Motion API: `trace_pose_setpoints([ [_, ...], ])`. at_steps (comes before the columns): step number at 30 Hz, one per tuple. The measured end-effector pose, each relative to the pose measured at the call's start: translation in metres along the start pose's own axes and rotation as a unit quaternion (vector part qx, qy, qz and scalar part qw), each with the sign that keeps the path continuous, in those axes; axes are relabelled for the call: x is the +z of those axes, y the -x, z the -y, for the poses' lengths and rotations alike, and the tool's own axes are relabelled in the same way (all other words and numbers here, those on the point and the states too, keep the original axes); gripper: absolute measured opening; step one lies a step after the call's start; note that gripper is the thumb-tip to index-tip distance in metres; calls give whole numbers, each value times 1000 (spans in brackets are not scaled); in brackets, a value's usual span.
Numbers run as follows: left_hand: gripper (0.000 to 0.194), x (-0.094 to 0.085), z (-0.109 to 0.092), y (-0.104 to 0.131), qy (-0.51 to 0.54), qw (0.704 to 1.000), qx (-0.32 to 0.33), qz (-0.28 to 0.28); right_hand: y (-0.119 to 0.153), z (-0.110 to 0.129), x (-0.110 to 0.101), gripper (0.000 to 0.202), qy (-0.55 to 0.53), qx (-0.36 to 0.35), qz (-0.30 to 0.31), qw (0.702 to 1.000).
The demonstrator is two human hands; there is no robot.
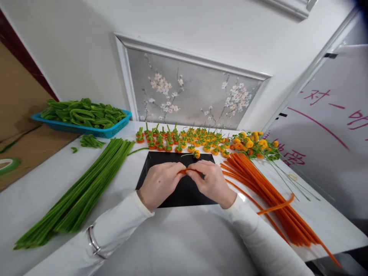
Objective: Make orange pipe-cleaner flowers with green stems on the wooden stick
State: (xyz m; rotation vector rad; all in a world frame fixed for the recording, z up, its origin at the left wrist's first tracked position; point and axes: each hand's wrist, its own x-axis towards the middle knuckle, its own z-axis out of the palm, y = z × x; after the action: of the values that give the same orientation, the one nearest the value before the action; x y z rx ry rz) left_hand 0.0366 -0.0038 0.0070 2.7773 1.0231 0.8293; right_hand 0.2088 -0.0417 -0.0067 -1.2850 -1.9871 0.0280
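Over the black mat, the left hand and right hand each had a fingertip grip pinched on one orange piece, its visible length running crosswise between them (neither hand lay clearly nearer).

Left bundle, right bundle flanking mat; flower rows behind mat; basket behind left bundle
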Motion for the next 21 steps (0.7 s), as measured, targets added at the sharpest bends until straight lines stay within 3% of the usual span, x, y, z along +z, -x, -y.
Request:
trace_pose_setpoints([
  [9,20,-20,5,-8,144,987,-44,62,-1,-6,-3,16,-30,16,-17,999],
  [15,20,-13,8,-7,126,991,-29,41,-1,-8,-1,20,-22,-25,15,999],
  [21,17,-7,7,-5,107,994,-21,15,0,-5,-3,21,-16,-19,-3,1000],
])
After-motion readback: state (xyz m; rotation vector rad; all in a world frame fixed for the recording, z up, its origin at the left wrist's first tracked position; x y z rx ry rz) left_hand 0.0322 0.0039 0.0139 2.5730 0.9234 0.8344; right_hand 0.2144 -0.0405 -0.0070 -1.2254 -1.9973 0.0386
